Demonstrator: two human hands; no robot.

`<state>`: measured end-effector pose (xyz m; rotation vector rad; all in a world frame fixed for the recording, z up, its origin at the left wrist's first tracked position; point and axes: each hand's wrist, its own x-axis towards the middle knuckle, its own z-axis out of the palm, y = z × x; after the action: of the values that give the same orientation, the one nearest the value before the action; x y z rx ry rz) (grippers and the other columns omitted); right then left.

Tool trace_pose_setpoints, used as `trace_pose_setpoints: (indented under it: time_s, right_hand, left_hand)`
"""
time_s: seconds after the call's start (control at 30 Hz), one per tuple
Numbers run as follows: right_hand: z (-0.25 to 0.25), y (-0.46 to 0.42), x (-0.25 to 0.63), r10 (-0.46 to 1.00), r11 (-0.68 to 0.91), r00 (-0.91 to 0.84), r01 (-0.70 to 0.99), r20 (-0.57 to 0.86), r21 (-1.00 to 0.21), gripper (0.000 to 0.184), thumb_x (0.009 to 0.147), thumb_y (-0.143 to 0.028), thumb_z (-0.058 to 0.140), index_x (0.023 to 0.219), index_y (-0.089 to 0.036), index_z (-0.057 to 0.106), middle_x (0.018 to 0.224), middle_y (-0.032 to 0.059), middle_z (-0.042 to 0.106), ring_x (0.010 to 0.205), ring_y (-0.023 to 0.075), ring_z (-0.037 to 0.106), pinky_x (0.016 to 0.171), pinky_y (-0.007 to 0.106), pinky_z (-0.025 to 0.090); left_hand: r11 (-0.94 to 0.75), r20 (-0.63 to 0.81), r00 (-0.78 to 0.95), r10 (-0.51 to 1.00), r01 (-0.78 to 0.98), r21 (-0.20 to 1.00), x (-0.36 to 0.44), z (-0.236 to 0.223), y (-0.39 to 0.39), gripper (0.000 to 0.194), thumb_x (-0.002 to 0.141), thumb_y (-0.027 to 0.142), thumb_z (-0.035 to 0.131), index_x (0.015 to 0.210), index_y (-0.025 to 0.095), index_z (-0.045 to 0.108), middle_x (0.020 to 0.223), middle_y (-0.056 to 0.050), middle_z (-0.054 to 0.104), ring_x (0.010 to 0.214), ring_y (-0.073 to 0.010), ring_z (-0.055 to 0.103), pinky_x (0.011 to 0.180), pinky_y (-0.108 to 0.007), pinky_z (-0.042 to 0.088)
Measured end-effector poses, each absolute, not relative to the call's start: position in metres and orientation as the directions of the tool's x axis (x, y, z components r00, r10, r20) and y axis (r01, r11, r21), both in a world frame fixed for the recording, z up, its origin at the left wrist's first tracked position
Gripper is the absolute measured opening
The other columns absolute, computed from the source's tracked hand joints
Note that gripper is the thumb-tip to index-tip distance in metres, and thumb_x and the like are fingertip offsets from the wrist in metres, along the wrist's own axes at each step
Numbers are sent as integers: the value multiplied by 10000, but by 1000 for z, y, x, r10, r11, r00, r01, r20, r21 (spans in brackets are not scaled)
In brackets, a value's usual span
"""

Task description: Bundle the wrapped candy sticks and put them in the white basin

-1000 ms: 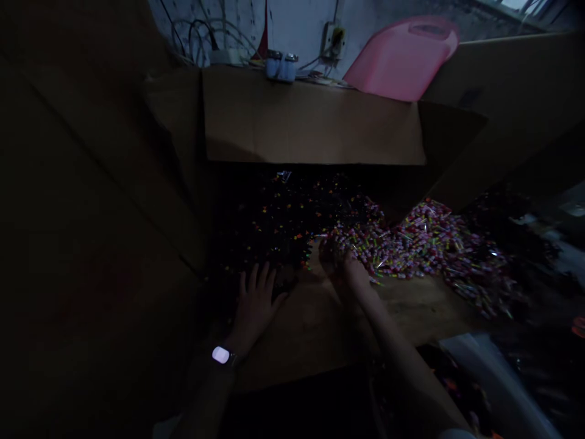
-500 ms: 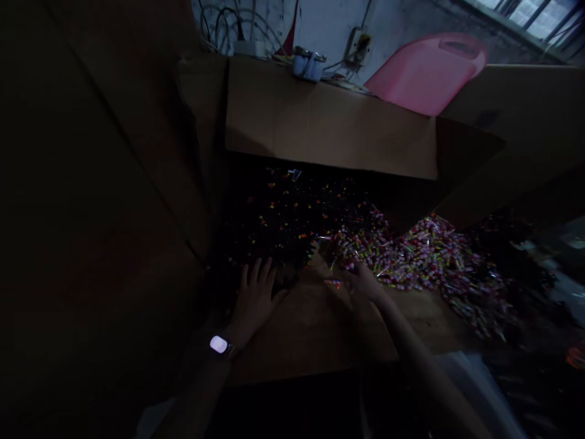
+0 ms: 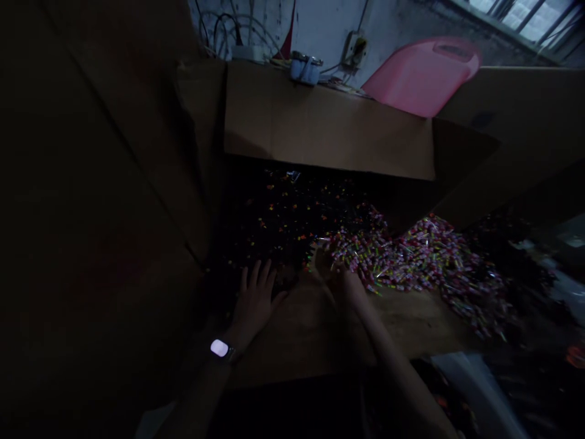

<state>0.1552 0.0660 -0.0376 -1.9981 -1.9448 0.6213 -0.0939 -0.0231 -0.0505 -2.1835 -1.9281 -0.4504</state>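
Note:
My left hand (image 3: 256,297) rests palm down with its fingers spread, at the near edge of a dark area dotted with small orange and yellow bits (image 3: 295,207). A band with a lit oval face (image 3: 219,348) is on that wrist. My right hand (image 3: 350,288) is low over the wooden surface (image 3: 297,335), at the left edge of a heap of small pink, white and yellow pieces (image 3: 425,250). Its fingers are lost in shadow, so what they hold, if anything, is hidden. The pieces are too small and dim to name.
A cardboard panel (image 3: 329,128) stands across the back, with more cardboard (image 3: 516,116) at the right and a dark wall of it at the left. Behind are a pink plastic object with a handle slot (image 3: 425,76), a small light-blue container (image 3: 305,69) and a wall socket (image 3: 355,49).
My right hand has moved slightly left and nearer to me. A small reddish piece that lay beside its fingers no longer shows. My left hand stays in place.

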Motion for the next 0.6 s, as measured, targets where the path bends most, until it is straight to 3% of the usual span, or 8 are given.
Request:
trace_pose_setpoints:
  time_s: [0.17,0.37,0.6]
  right_hand:
    - [-27,92,170,993,-109,68,842,-97,-528,276,904,-341,528,1086,-135,559,935,42,641,756,147,623,672,310,512]
    - [-36,112,148,983,-178,124,831,-137,-527,261,896,-325,555,1094,-156,581,1078,62,612,915,186,613,780,377,520]
    - [-41,109,143,984,-174,111,774,-140,-609,264,894,-308,561,1117,-167,574,1118,67,599,944,193,608,794,379,519]
  left_hand:
    - [-135,352,93,931,986,95,-93,-52,-23,580,896,524,384,1290,117,508,1471,-115,337,1373,-316,237,1132,-535,109]
    - [-136,365,98,926,988,78,-95,-54,-22,566,894,516,395,1275,118,524,1460,-123,356,1367,-322,252,1127,-543,119]
    - [-144,375,107,921,987,72,-95,-56,-21,568,889,518,402,1277,119,518,1463,-125,349,1372,-324,240,1126,-545,113]
